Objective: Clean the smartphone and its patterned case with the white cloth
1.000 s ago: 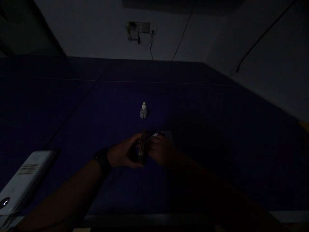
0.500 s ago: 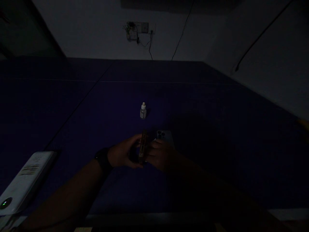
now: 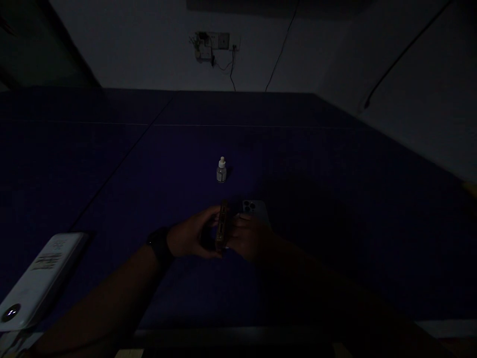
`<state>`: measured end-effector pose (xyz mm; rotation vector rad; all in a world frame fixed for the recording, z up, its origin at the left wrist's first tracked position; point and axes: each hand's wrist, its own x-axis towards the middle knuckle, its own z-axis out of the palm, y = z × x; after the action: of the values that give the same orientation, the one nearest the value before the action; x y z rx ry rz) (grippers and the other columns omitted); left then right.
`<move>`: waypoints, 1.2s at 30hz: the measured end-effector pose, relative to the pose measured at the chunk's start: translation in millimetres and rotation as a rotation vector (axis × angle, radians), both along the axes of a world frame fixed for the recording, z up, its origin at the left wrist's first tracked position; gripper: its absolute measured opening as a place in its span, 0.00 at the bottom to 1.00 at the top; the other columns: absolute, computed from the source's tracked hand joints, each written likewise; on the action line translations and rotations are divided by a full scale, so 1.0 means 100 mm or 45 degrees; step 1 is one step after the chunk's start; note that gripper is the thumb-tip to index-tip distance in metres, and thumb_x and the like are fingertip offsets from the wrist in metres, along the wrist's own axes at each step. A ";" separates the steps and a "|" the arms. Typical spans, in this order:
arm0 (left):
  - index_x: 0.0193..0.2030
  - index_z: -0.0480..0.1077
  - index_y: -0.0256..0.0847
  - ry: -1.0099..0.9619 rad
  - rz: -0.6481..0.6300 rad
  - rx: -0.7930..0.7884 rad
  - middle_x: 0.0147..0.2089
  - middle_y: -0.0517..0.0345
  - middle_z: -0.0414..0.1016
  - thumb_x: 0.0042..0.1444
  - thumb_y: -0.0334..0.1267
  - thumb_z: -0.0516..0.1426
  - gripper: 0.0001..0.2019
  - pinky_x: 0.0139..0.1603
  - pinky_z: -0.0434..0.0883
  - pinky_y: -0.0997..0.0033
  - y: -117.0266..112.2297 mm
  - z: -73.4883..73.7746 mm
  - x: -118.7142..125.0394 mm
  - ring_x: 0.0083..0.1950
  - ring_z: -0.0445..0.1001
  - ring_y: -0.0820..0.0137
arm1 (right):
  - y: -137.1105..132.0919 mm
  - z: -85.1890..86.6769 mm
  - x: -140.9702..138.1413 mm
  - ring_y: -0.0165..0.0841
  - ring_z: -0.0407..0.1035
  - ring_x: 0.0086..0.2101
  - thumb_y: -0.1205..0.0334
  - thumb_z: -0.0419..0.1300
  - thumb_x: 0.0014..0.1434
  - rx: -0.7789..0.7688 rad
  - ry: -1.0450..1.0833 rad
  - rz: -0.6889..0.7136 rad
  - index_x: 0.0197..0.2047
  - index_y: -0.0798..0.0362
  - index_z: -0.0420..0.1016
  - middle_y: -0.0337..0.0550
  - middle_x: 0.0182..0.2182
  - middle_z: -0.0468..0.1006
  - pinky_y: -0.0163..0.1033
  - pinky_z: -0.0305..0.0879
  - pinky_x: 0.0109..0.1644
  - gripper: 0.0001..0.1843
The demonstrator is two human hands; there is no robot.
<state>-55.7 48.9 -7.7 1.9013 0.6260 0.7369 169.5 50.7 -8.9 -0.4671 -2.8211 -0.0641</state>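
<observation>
Right, the frame is dark, but the main item is a narrow brown case (image 3: pixel 222 227), probably a phone case, seen edge-on and held clear of the blue table (image 3: pixel 149 164). Long axis runs roughly fore-aft, away from the person, with a slight lean at the far end. It sits between the hands, about level with them and a bit right of frame centre.

Left hand (image 3: pixel 192 234) is closed around the case from the left side, fingers (image 3: pixel 210 215) curling onto it, so that's a firm hold. Right hand (image 3: pixel 246 238) is pressed up against the opposite side, in shadow. Contact looks likely, but can't tell if it's really gripping. Neither hand is clearly nearer; the case is between them, touching the left.

Just beyond the right hand, a smartphone (image 3: pixel 255 212) lies flat, back up, with its camera cluster at the far end. Its near end is hidden behind that hand.

Further out, a small white-capped dropper bottle (image 3: pixel 221 170) stands upright, beyond the case. A white power bank (image 3: pixel 42 278) lies at lower left, its button lit. Black watch (image 3: pixel 159 246) on the left wrist. Wall socket panel (image 3: pixel 215 44) with cables (image 3: pixel 233 74) behind the table.
</observation>
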 end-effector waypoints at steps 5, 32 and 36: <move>0.71 0.52 0.50 0.004 0.014 0.053 0.62 0.46 0.71 0.41 0.42 0.74 0.52 0.63 0.68 0.48 -0.01 -0.01 0.00 0.63 0.70 0.51 | 0.00 -0.02 -0.04 0.37 0.73 0.42 0.66 0.56 0.68 0.058 -0.026 -0.010 0.39 0.51 0.79 0.43 0.38 0.83 0.43 0.64 0.45 0.10; 0.72 0.50 0.46 0.045 -0.008 0.037 0.66 0.40 0.66 0.43 0.41 0.73 0.52 0.65 0.67 0.47 0.00 0.02 -0.01 0.65 0.68 0.49 | -0.06 -0.10 -0.02 0.36 0.73 0.40 0.66 0.58 0.67 0.115 0.111 -0.107 0.36 0.51 0.78 0.43 0.37 0.83 0.42 0.64 0.43 0.09; 0.72 0.51 0.47 0.051 -0.006 0.062 0.66 0.40 0.66 0.43 0.42 0.73 0.52 0.64 0.68 0.46 0.00 -0.01 -0.02 0.65 0.68 0.49 | -0.05 -0.10 -0.04 0.35 0.74 0.41 0.64 0.57 0.67 0.005 0.070 0.000 0.39 0.50 0.79 0.42 0.37 0.83 0.42 0.65 0.45 0.09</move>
<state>-57.9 49.2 -8.4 1.9662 0.6337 0.7184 165.3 45.7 -19.2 -0.4612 -2.7664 -0.0555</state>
